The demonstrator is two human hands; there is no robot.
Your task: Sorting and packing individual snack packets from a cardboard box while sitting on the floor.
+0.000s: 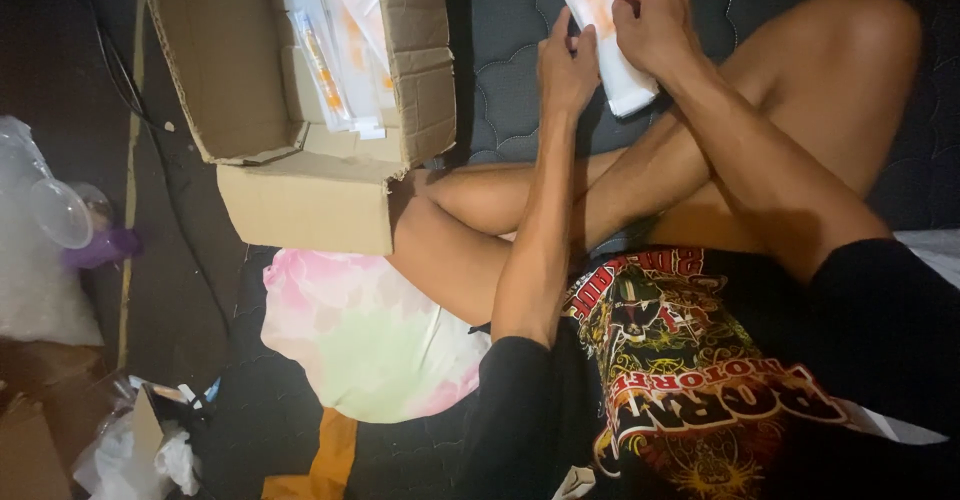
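The person is sitting cross-legged on a dark quilted mat (505, 80) and holding a long white packet (605, 35) with orange marks up over the knees. The left hand (566, 65) is pinching its left edge, and the right hand (655, 25) is gripping its right side. An open cardboard box (300, 160) is lying to the left, with more long white and orange packets (335, 45) stacked inside it. A pink and green pillow (365, 335) is lying below the box.

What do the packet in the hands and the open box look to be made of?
Packet: thin white plastic or coated paper with orange print, likely film; it looks smooth and faintly glossy, held by the left hand and right hand.
Box: brown corrugated cardboard, matte, with torn, frayed flap edges.
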